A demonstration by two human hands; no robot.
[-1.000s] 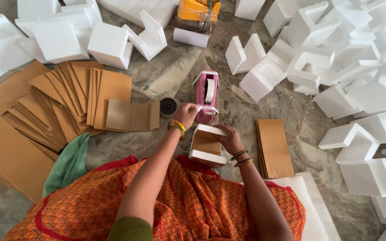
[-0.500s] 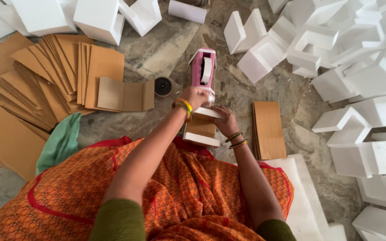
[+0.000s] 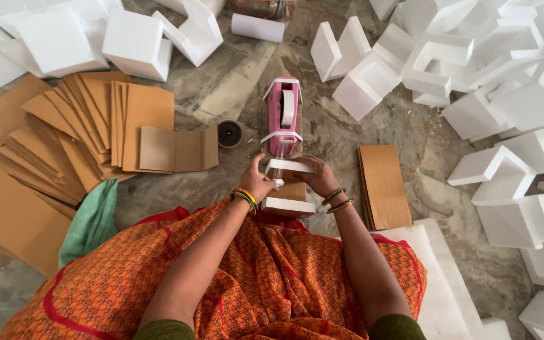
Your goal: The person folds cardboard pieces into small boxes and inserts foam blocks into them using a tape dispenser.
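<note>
A brown cardboard package capped with white foam point(image 3: 289, 189) sits between both hands, beside flat brown cardboard sheets point(image 3: 384, 186).

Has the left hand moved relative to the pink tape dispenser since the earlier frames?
Yes. The left hand has drawn back from the pink tape dispenser toward the body, and now sits at the foam-and-cardboard bundle.

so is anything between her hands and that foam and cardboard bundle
Nothing visible: the left hand and right hand both grip the bundle directly, just below the pink tape dispenser.
</note>
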